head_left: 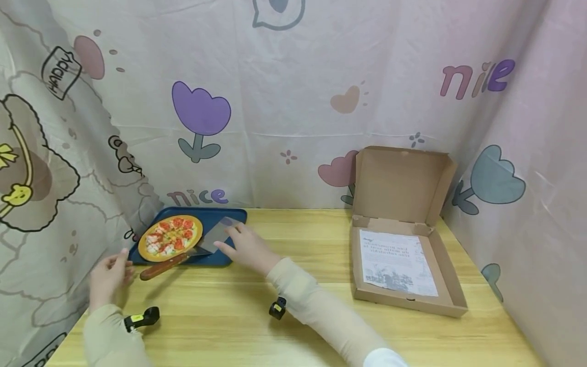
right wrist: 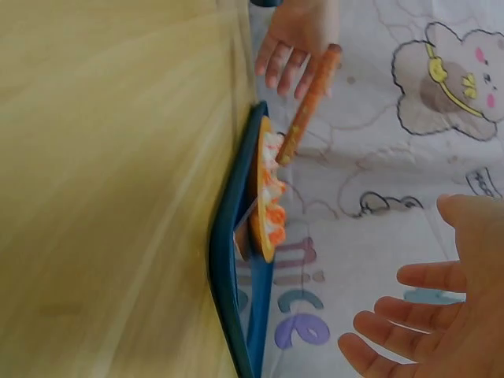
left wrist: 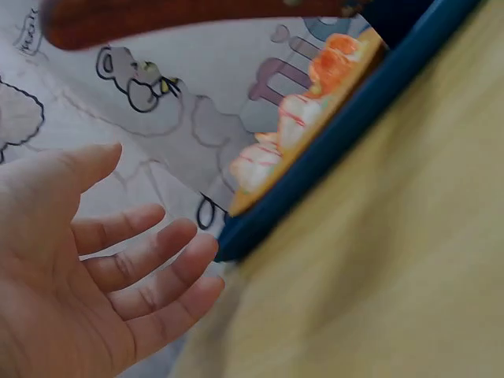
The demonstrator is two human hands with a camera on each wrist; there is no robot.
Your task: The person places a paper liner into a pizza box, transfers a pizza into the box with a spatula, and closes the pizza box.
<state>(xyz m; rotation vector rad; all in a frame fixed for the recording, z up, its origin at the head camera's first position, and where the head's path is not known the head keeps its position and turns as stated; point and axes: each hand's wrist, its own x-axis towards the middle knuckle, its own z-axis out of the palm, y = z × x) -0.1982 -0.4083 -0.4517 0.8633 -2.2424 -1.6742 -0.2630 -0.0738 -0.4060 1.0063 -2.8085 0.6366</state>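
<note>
A small pizza (head_left: 170, 238) with red and white topping lies toward the left side of a blue tray (head_left: 215, 216). Beside it, a pizza server's metal blade (head_left: 214, 239) rests over the tray, and its wooden handle (head_left: 164, 266) juts past the front edge. My left hand (head_left: 109, 278) hovers just left of the handle's end, fingers loosely bent and holding nothing; in the left wrist view the handle (left wrist: 181, 20) passes above the palm. Over the blade's right end is my right hand (head_left: 249, 250), fingers spread. The right wrist view shows that hand (right wrist: 433, 307) apart from the tray.
On the right of the wooden table (head_left: 293, 306) stands a cardboard pizza box (head_left: 403, 183), lid raised, with a printed paper sheet (head_left: 396, 262) inside. A patterned curtain (head_left: 284, 92) hangs behind the table and along both sides.
</note>
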